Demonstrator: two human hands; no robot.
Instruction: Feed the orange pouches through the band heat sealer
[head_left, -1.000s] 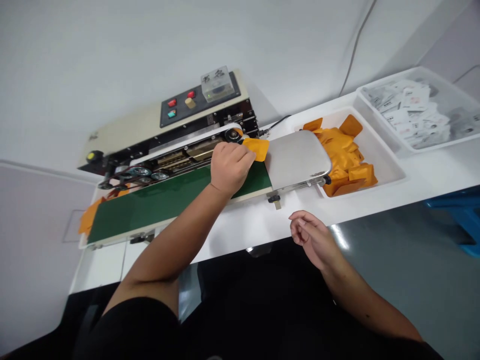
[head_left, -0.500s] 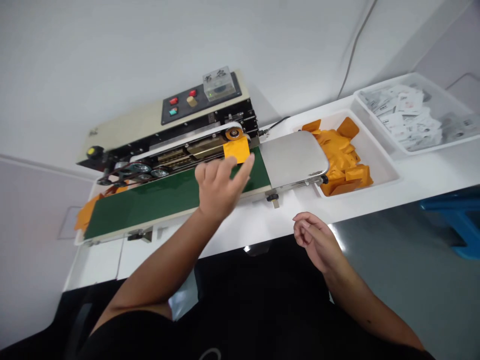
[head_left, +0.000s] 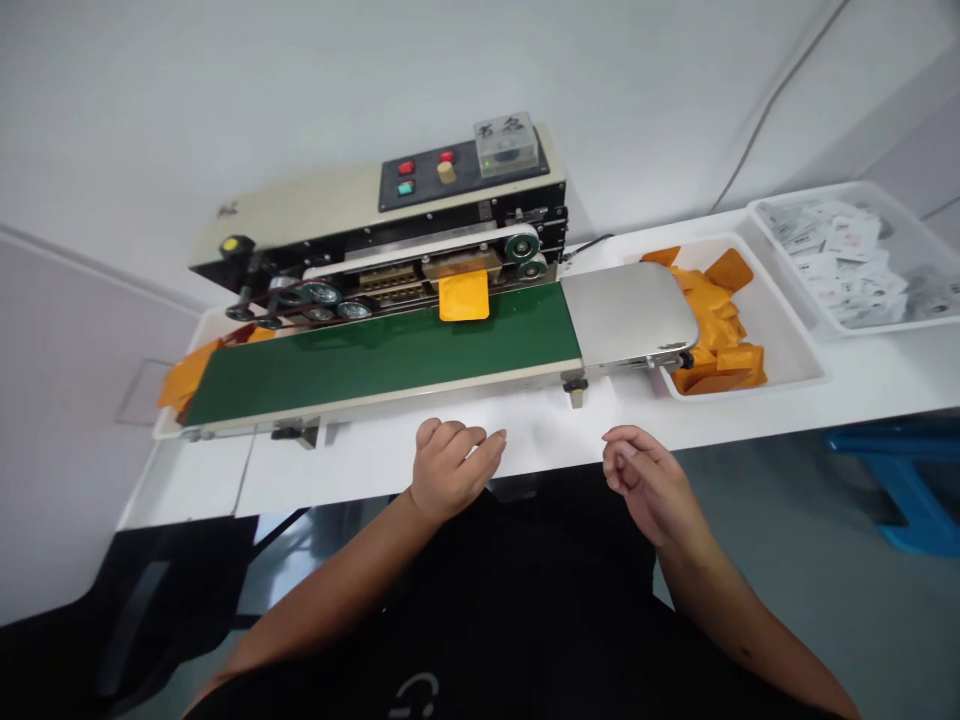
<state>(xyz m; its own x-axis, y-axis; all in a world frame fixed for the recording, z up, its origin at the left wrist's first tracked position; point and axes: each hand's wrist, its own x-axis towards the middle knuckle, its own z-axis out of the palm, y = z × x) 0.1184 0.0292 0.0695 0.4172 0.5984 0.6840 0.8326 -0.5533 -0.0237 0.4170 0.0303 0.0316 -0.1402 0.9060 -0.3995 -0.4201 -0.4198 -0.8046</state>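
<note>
A small orange pouch [head_left: 463, 297] hangs by its upper edge in the band sealer [head_left: 300, 215], just left of the intake rollers. Its lower part rests over the green conveyor belt [head_left: 360, 360]. My left hand [head_left: 454, 465] is in front of the belt, over the table's front edge, its fingers curled in and nothing visible in them. To the right, my right hand [head_left: 649, 485] is held palm inward by the table edge with fingers loosely closed, also with nothing visible in it. Neither hand touches the pouch or the machine.
Right of the metal feed plate [head_left: 630, 312], a white bin [head_left: 787, 355] holds several orange pouches. Behind it, another bin [head_left: 825, 320] contains white printed packets. More orange pouches [head_left: 187, 375] lie at the belt's left end. A blue stool [head_left: 915, 480] stands on the floor at right.
My left hand has drawn back from beside the pouch to the table's front edge. The pouch has travelled left from the rollers into the sealer. My right hand has barely moved.
</note>
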